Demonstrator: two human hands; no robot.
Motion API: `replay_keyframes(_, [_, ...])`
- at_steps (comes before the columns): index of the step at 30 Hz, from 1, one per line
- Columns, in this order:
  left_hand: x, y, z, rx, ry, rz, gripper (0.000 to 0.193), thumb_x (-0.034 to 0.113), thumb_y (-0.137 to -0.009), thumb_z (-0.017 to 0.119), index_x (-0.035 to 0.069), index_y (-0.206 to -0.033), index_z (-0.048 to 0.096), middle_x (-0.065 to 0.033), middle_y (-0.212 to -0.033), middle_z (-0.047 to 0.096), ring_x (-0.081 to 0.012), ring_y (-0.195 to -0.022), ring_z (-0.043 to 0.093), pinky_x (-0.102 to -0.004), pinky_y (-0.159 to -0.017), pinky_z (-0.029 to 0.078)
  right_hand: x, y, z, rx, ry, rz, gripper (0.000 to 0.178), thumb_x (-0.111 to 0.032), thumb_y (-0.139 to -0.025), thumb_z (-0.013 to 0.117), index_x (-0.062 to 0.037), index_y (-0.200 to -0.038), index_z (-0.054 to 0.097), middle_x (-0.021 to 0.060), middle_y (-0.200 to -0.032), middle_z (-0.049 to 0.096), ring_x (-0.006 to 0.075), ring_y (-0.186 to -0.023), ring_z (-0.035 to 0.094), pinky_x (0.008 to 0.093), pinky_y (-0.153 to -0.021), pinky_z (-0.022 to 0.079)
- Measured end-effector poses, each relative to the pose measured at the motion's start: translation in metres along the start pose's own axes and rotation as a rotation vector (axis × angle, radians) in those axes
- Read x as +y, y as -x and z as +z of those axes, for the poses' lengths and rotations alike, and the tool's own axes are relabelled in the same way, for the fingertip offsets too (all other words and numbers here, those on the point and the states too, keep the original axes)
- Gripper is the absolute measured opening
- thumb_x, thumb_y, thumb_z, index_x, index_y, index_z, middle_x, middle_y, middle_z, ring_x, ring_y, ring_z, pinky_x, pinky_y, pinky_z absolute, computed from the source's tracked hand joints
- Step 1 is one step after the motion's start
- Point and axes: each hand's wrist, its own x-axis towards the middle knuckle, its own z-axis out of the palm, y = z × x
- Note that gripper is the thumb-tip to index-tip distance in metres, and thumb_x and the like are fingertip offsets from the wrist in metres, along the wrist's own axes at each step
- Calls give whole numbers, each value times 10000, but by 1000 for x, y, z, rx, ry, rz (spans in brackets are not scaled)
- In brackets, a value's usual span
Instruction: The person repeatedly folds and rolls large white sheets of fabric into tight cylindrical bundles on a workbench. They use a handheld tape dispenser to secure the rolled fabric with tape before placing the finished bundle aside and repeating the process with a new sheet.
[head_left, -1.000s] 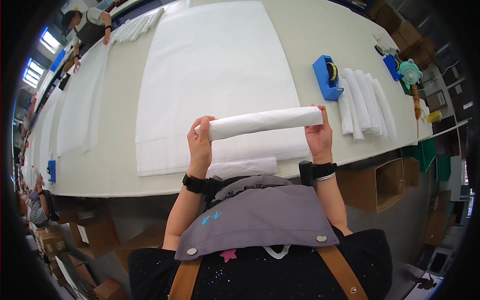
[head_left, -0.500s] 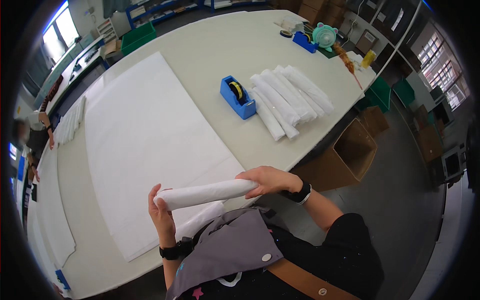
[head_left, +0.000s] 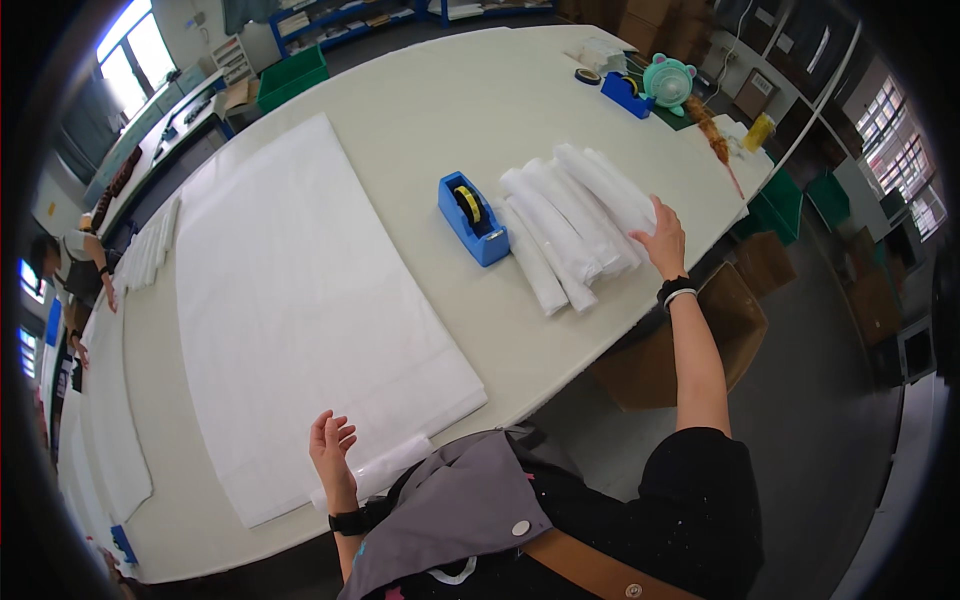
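Observation:
On the right of the table lies a pile of white rolls [head_left: 570, 225], side by side and partly overlapping. My right hand [head_left: 664, 243] is stretched out to the pile's right edge, thumb and fingers around the near end of the outermost white roll [head_left: 612, 190]. Above the near edge of a large stack of flat white sheets [head_left: 310, 300], my left hand [head_left: 332, 452] holds nothing, its fingers loosely bent and apart. Another roll in shiny clear wrap [head_left: 385, 465] rests along the table's front edge, partly hidden by my left hand and apron.
A blue tape dispenser [head_left: 473, 220] stands between sheets and rolls. Farther back are a second blue dispenser [head_left: 628, 97] and a green fan [head_left: 668, 82]. An open cardboard box [head_left: 640, 375] sits below the table's right edge. At far left another person [head_left: 85, 270] works beside more rolls [head_left: 150, 245].
The white roll that both hands held in front of me is now on the right-hand pile. My right hand has moved out there with it; my left hand has let go and dropped slightly.

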Motion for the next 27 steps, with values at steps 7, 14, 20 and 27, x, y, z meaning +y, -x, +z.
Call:
replay_keyframes(7, [-27, 19, -31, 158, 19, -50, 350, 246, -961, 572, 23, -1228, 542, -88, -1008, 644, -148, -847, 635, -264, -715, 515, -63, 11, 53, 329, -447, 75, 379, -95, -888, 628, -8, -1246, 538, 157, -1148, 609, 274, -1039, 599, 384, -909, 467])
replay_keyframes(14, [-31, 16, -26, 160, -70, 30, 356, 252, -927, 588, -13, -1165, 579, -77, -957, 652, -142, -828, 636, -281, -743, 502, -166, 109, 125, -284, -972, 155, 336, -161, -1007, 502, 40, -1274, 523, 166, -1204, 615, 251, -1061, 608, 330, -952, 468])
replay_keyframes(20, [-40, 53, -43, 283, -115, 80, 304, 238, -914, 583, 13, -1119, 600, -59, -893, 648, -130, -783, 622, -293, -731, 496, -316, 145, 80, -592, -809, -578, 349, -266, -988, 530, 14, -1167, 638, 201, -1146, 648, 332, -1040, 613, 377, -902, 483])
replay_keyframes(27, [-56, 80, -97, 414, -61, 26, 288, 234, -909, 601, 18, -1100, 611, -49, -882, 651, -124, -763, 614, -284, -706, 495, -403, 173, 140, -765, -1037, -747, 318, -61, -912, 618, 54, -1207, 597, 186, -1103, 663, 275, -1021, 638, 367, -912, 491])
